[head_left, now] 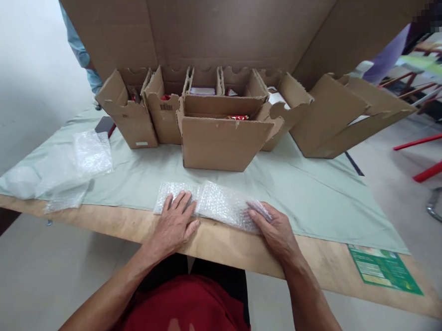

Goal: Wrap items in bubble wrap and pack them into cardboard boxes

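Observation:
A strip of clear bubble wrap (221, 201) lies along the front edge of the cloth-covered table. My left hand (175, 222) rests flat on its left part, fingers spread. At the strip's right end, my right hand (275, 227) pinches the bubble wrap between thumb and fingers, and that end looks slightly lifted or folded. Whether anything lies inside the wrap I cannot tell. Just beyond it stands an open cardboard box (223, 143) with a red packet (238, 117) in it.
Several open cardboard bins (134, 123) stand in a row behind, before a tall cardboard panel (220, 25). More bubble wrap (93, 152) lies on the left, near a dark flat object (105, 125). A green printed sheet (384, 269) is at the right front edge. A person's blue sleeve (76, 42) shows at back left.

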### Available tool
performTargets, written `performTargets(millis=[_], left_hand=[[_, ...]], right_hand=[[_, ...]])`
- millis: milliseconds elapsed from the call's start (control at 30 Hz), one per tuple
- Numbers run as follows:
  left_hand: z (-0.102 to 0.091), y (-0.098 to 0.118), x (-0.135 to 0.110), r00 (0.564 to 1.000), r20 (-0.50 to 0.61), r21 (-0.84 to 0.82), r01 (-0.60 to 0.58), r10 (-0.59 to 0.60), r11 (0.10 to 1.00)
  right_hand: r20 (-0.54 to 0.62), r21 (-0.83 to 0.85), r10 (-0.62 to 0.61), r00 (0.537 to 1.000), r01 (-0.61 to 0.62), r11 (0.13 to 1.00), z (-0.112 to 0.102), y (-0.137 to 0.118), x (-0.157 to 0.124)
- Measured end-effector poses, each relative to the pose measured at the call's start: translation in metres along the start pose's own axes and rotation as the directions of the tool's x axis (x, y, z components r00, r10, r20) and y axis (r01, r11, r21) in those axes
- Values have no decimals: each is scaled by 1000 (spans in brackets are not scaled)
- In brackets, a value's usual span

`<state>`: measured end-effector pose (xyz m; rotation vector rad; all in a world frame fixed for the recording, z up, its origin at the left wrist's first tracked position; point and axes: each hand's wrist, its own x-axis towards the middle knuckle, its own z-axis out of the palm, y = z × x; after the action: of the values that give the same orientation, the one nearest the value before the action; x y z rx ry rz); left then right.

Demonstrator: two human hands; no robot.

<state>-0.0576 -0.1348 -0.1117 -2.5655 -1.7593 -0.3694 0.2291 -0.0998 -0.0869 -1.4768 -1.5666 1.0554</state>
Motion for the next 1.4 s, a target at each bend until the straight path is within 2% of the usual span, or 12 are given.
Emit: performTargets(millis=[133,400,600,667,767,867,967,1100,1200,1300,1400], left_hand=[[1,0,0,1000,-6,-6,-2,2,1000],[-7,-7,3,999,36,-35,-28,29,999],[-11,-26,7,998,31,-15,-61,61,998],[-11,-36,9,997,23,2,-68,68,998],[-14,-50,13,998,-3,-7,-70,70,998],[-24,-48,13,994,-103,-68,-52,45,996],[-37,-25,8,986,-158,-249,-85,46,965],[-45,12,-4,990,-27,-524,-130,137,842],[-42,22,-15,990,-4,-604,-115,142,788],[-35,22,-26,999,-27,-639,-51,44,767],[-27,23,-36,980,-43,-669,117,-196,734]], right_hand=[[16,-70,-47,999,48,996,2,-2,1],[-33,-52,-34,999,32,998,2,2,4],[-188,-15,62,980,-65,998,-6,10,2],[-184,4,103,978,-104,995,-9,9,-4],[-92,29,154,984,-152,988,-10,0,-17],[20,46,176,984,-176,983,-6,-14,-33],[137,78,187,973,-199,977,1,-27,-45],[285,230,217,934,-286,930,9,-39,-52],[407,375,178,896,-341,862,19,-48,-47],[520,490,26,854,-323,810,35,-59,-32],[560,476,-36,828,-286,832,52,-66,-14]])
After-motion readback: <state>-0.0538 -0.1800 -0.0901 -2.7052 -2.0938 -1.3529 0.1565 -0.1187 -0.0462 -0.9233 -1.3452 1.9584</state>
